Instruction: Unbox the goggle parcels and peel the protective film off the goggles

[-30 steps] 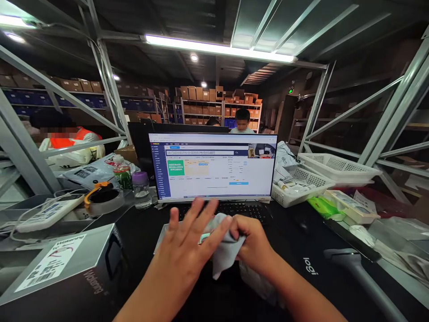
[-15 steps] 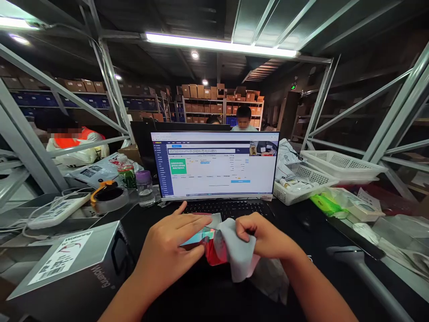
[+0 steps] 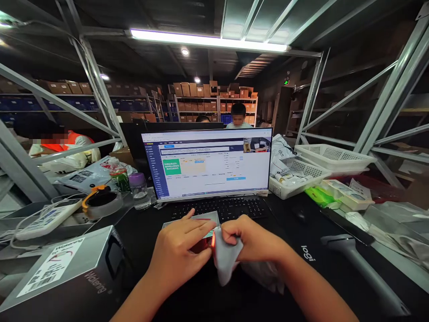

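Observation:
My left hand [image 3: 182,250] is curled over a small flat packet with a red part [image 3: 205,243], its fingers closed on it above the black desk mat [image 3: 301,268]. My right hand [image 3: 251,239] pinches a grey-white plastic mailer bag [image 3: 224,259] that hangs down just right of the packet. Both hands meet in front of the black keyboard [image 3: 228,208] and the lit monitor [image 3: 208,163]. A flat grey pad [image 3: 201,219] lies under the left fingers.
A grey box [image 3: 56,273] sits at the near left, with a tape roll [image 3: 100,201], bottles [image 3: 139,190] and a white remote [image 3: 43,219] behind it. White baskets [image 3: 321,163], green packs [image 3: 317,197] and a scanner handle [image 3: 362,268] fill the right. Other people sit beyond the monitor and at far left.
My left hand went from spread open over the bag to closed on the packet. The right hand kept its pinch on the bag, which now hangs lower and more bunched.

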`<state>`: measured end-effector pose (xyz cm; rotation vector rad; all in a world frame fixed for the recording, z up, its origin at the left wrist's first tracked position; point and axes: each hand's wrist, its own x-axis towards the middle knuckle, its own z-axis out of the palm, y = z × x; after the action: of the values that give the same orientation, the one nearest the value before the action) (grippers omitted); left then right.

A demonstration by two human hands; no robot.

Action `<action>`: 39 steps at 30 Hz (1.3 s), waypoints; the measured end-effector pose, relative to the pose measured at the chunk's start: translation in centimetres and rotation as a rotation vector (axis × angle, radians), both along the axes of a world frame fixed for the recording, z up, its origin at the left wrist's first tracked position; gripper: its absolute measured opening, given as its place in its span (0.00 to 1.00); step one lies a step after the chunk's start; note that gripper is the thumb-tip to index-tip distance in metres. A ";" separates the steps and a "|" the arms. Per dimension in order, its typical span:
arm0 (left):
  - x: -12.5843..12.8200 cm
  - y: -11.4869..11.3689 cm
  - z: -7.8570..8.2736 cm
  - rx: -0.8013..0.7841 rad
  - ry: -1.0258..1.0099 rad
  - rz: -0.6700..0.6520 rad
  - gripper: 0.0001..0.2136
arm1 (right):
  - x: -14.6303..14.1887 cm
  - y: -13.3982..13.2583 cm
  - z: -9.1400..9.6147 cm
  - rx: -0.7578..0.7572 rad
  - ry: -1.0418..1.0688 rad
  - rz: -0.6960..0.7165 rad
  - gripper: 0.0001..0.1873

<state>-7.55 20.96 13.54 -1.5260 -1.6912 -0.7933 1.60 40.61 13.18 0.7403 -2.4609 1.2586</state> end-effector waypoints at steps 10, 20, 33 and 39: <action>-0.1 0.0 0.5 0.109 -0.436 0.003 0.13 | -1.2 4.9 0.3 -0.372 -0.219 0.103 0.16; -0.2 -1.5 1.3 0.258 -0.694 0.002 0.11 | -3.0 10.0 -0.7 -0.456 -0.050 -0.413 0.18; -1.5 -2.2 0.8 0.296 -0.646 0.040 0.12 | -5.0 12.6 -4.7 0.331 -0.383 -0.980 0.25; -1.5 -2.4 0.9 0.269 -0.572 0.009 0.15 | -4.7 11.6 -3.8 0.494 -0.498 -0.949 0.15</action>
<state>-9.08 18.60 14.49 -1.1672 -1.8800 -1.4908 -3.08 52.20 9.41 -0.7237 -2.9102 0.4909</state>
